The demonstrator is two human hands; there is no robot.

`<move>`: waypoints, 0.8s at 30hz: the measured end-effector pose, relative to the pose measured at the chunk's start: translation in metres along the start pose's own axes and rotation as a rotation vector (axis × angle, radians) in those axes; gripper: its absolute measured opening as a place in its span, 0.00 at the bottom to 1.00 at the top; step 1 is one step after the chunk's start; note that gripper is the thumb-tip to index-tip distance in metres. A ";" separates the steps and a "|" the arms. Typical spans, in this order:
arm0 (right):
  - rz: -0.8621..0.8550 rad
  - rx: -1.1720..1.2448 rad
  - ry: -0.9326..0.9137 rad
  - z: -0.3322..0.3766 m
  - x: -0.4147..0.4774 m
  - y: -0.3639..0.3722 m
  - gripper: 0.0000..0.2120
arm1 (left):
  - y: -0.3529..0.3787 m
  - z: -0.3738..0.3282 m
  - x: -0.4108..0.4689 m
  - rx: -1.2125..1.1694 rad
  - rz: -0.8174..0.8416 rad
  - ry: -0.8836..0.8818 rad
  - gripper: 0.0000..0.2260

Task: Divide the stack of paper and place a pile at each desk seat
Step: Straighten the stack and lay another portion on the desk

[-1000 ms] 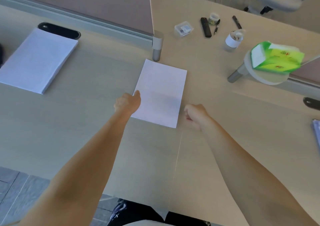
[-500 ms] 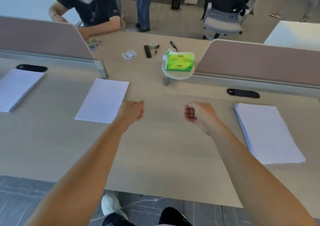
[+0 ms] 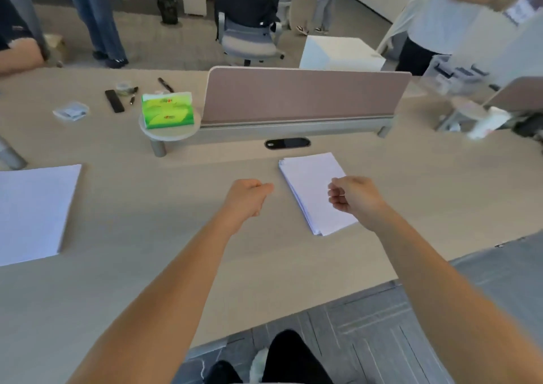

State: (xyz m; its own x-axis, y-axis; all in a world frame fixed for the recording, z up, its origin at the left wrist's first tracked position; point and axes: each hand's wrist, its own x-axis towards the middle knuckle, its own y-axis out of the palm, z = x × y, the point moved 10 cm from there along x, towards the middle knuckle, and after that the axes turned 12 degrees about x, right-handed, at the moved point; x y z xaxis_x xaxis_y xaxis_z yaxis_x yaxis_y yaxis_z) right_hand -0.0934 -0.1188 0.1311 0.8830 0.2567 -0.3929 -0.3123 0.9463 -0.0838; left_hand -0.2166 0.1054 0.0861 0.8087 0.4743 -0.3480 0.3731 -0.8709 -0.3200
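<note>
Two hands reach out over the desk (image 3: 141, 236), both holding nothing. Left hand (image 3: 248, 197): fingers clenched in a loose fist, above bare desk just left of the paper stack (image 3: 308, 177). Right hand (image 3: 354, 197): fingers curled in too, over the stack's right edge; cannot tell if it touches the paper. Stack lies flat at the right seat, near side of the divider (image 3: 293, 95) and black cable port (image 3: 287, 143). Second paper pile (image 3: 32, 210) lies flat at far left. Green tissue box (image 3: 167, 110) is left of the divider.
</note>
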 end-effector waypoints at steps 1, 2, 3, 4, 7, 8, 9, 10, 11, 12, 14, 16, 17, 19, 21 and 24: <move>-0.015 -0.012 -0.004 0.002 0.008 -0.016 0.08 | 0.012 -0.005 0.004 0.020 0.010 0.006 0.14; -0.024 -0.024 -0.005 0.004 0.018 -0.031 0.08 | 0.023 -0.009 0.010 0.043 0.025 0.013 0.12; -0.026 -0.042 -0.004 0.004 0.030 -0.045 0.07 | 0.034 -0.012 0.017 0.063 0.039 0.022 0.11; -0.028 -0.057 0.001 0.003 0.046 -0.058 0.07 | 0.044 -0.013 0.027 0.086 0.049 0.017 0.10; -0.007 -0.103 0.033 -0.008 0.104 -0.089 0.06 | 0.069 -0.006 0.064 0.113 0.002 -0.072 0.10; 0.004 -0.118 0.044 -0.014 0.126 -0.096 0.05 | 0.076 -0.002 0.077 0.100 -0.039 -0.122 0.09; 0.012 -0.137 0.057 -0.019 0.147 -0.102 0.05 | 0.084 0.004 0.091 0.084 -0.083 -0.175 0.10; 0.019 -0.154 0.070 -0.025 0.170 -0.108 0.05 | 0.095 0.009 0.105 0.072 -0.113 -0.235 0.11; 0.030 -0.182 0.082 -0.032 0.191 -0.114 0.05 | 0.106 0.017 0.118 0.060 -0.130 -0.295 0.13; 0.043 -0.212 0.090 -0.039 0.213 -0.119 0.06 | 0.119 0.024 0.130 0.051 -0.135 -0.358 0.14; 0.070 -0.306 0.113 -0.054 0.252 -0.128 0.06 | 0.142 0.040 0.150 0.035 -0.135 -0.480 0.16; 0.103 -0.424 0.137 -0.064 0.284 -0.132 0.08 | 0.158 0.053 0.166 0.000 -0.138 -0.574 0.17; 0.119 -0.486 0.153 -0.069 0.296 -0.133 0.08 | 0.164 0.059 0.173 -0.026 -0.148 -0.607 0.18; 0.148 -0.552 0.184 -0.082 0.320 -0.135 0.07 | 0.176 0.065 0.181 -0.081 -0.177 -0.674 0.22; 0.169 -0.562 0.210 -0.091 0.338 -0.134 0.11 | 0.189 0.064 0.186 -0.118 -0.188 -0.723 0.23; 0.232 -0.612 0.246 -0.102 0.349 -0.126 0.14 | 0.206 0.061 0.197 -0.212 -0.179 -0.758 0.23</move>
State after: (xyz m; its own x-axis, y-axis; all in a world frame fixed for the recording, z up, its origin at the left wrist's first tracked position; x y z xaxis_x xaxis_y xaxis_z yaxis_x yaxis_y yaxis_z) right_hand 0.2186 -0.1681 -0.0890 0.6876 0.3182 -0.6526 -0.6880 0.5728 -0.4456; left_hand -0.0081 0.0268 -0.1021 0.2282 0.5015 -0.8345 0.6074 -0.7432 -0.2805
